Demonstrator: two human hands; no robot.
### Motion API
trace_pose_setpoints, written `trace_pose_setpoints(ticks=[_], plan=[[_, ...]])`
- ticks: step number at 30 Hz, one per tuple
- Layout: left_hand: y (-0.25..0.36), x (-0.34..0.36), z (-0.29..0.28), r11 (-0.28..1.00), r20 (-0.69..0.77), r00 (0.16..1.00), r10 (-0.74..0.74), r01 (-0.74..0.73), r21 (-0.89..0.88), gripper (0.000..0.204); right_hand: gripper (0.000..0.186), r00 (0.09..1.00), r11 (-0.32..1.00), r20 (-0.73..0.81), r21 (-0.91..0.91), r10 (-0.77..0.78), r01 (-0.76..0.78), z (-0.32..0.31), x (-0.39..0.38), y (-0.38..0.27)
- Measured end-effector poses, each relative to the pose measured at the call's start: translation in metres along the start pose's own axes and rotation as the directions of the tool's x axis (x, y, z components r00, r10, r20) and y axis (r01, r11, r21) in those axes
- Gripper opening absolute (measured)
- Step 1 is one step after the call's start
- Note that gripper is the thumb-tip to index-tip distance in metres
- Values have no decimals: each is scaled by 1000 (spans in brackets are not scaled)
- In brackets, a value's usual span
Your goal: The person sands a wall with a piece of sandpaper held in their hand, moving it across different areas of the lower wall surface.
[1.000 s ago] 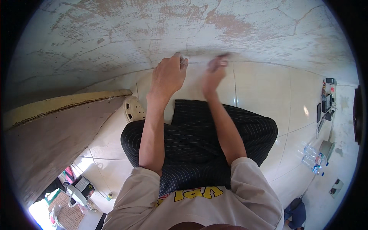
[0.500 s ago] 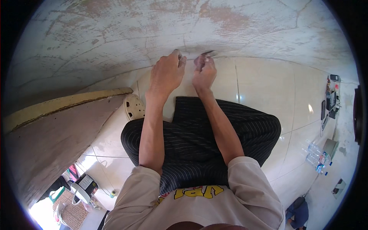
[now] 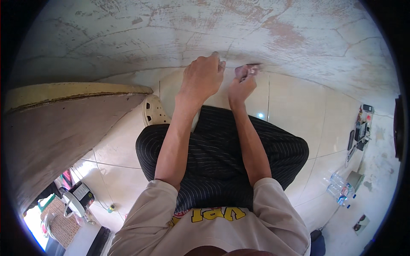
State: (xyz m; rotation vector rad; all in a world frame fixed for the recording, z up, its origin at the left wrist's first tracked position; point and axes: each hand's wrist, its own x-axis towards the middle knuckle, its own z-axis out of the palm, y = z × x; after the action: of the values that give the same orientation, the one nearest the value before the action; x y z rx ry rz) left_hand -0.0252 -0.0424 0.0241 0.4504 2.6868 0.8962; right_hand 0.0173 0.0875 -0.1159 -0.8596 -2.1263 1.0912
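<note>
A whitish plaster wall point(image 3: 213, 34), cracked and with brownish worn patches, rises in front of me. My left hand point(image 3: 203, 77) is closed close to its foot, with dusty fingertips; the back of the hand hides whatever may be inside. Just right of it, my right hand point(image 3: 242, 88) grips a thin flat scraper-like tool point(image 3: 254, 66) with a dark edge, held against or very near the bottom of the wall. Motion blurs this tool, so its exact kind is unclear.
Pale floor tiles point(image 3: 294, 106) lie around my crossed legs. At left are a yellow-edged panel point(image 3: 77, 90) and a beige clog point(image 3: 154, 112). Plastic bottles point(image 3: 339, 188) and small devices point(image 3: 361, 130) lie along the right wall. A white-lidded bucket point(image 3: 79, 198) stands at lower left.
Both hands have moved a little right along the foot of the wall, and the tool went along in my right hand. The view has shifted slightly.
</note>
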Motion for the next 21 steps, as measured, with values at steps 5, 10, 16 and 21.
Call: trace_pose_setpoints(ticks=[5,10,16,21], plan=[[2,1,0,1000,26,1000,-3,2,19,33,18,788,840,323,46,-524,540,23,-16,-2],[2,0,-3,996,37,998,-52,49,71,34,16,890,880,222,-182,-398,439,-9,2,-7],[3,-1,3,996,57,998,-31,26,85,35,21,1000,977,-15,-214,-20,16,-30,26,-5],[8,1,0,997,71,997,-8,2,72,36,17,992,990,25,-52,-127,129,1,4,1]])
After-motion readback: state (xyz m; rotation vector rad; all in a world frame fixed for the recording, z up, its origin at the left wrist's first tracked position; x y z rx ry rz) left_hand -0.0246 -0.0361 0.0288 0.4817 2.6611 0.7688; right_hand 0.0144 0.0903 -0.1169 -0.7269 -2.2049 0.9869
